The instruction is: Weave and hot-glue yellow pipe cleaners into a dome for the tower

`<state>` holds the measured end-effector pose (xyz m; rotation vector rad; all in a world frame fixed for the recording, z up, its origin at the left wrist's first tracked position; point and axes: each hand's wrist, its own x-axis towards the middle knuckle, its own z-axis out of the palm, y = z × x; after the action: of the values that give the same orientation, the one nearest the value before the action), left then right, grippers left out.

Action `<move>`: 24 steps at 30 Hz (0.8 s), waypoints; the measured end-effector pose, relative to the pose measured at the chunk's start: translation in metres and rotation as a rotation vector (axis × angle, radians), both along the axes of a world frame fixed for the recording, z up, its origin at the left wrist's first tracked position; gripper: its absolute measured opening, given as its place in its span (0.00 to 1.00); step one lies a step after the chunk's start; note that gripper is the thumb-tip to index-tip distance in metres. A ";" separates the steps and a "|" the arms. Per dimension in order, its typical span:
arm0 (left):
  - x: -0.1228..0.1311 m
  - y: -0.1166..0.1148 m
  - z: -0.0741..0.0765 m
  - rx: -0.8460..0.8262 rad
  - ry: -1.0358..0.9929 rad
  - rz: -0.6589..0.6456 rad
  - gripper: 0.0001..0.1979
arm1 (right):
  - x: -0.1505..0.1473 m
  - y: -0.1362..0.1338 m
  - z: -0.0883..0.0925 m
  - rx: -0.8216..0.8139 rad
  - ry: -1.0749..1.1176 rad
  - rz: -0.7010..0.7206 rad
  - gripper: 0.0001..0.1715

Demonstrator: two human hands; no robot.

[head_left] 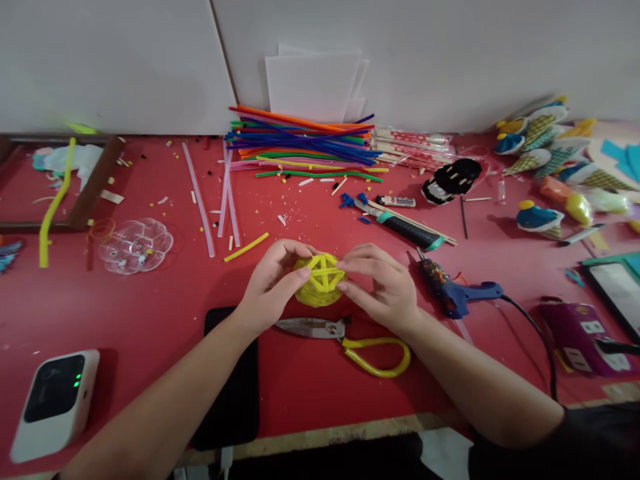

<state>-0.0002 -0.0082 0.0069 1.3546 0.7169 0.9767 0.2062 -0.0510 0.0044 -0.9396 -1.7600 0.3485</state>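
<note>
The left hand (273, 280) and right hand (383, 283) pinch opposite sides of a round yellow piece (317, 297), mid-desk (310, 390). They seem to be adjusting its crossed strips (325, 271); aligning them calls for steady support. Scissors (334, 329) lie just nearer, glue gun (454, 293) right.

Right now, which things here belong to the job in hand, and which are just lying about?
Likely the job:
yellow lattice piece, in left hand and right hand
scissors
perhaps yellow strip, glue gun

Seemingly lying about:
white device with green lights
brown frame
clear tray
</note>
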 end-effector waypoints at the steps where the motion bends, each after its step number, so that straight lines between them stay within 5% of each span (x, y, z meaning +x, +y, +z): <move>1: 0.000 0.000 0.000 -0.004 -0.002 0.000 0.08 | 0.000 0.000 0.000 0.001 0.006 0.004 0.14; 7: 0.000 0.000 0.000 0.068 0.030 0.017 0.07 | 0.001 0.000 0.001 0.028 0.004 -0.007 0.12; 13: -0.003 0.001 0.006 0.336 0.229 0.215 0.09 | 0.001 -0.001 0.001 0.032 -0.014 -0.018 0.09; 24: 0.002 -0.004 0.024 0.054 0.302 0.233 0.15 | 0.007 -0.005 0.002 -0.098 0.122 0.022 0.10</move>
<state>0.0018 -0.0123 0.0310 1.5077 1.1025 0.9889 0.2134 -0.0564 0.0069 -0.9488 -1.6551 0.4998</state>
